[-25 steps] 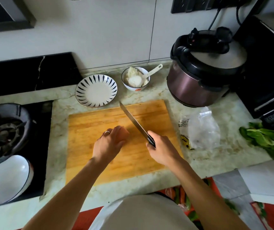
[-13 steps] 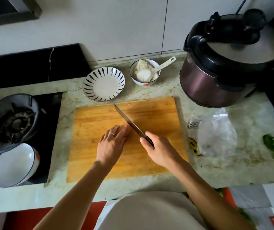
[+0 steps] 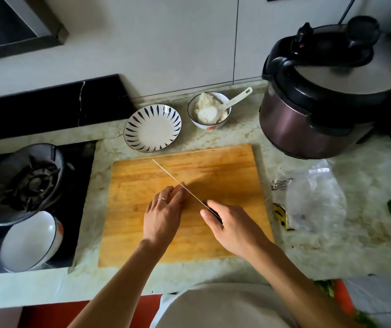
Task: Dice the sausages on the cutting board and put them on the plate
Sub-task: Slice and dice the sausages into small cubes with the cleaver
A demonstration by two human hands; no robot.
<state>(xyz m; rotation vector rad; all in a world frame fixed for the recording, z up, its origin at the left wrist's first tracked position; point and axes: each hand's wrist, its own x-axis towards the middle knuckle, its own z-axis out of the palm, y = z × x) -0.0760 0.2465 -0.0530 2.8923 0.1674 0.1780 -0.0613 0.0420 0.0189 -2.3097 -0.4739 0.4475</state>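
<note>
The right hand [image 3: 234,227] has its fingers [image 3: 205,213] curled round the dark handle of a knife [image 3: 178,182], thumb laid along the handle's near side. The blade is seen edge-on as a thin line, running from the hand up and left toward the far left part of the cutting board [image 3: 225,176]. The left hand [image 3: 163,214] lies palm down on the board just left of the blade, its fingertips [image 3: 180,188] bunched close together and touching or nearly touching the blade's flat side; a ring sits on one finger. The sausages are not visible: whatever lies under the left fingers is hidden by the hand, so whether those fingers grip anything cannot be told.

The board lies on the desk [image 3: 367,245] toward its near edge. The plate [image 3: 152,128], white with dark radial strokes on its rim, stands just beyond the board's far left corner, apart from both hands. A bowl of rice [image 3: 210,110] with a white spoon stands beside the plate. A pressure cooker [image 3: 327,95] occupies the far right of the desk. A clear plastic bag [image 3: 313,200] lies just right of the board.
</note>
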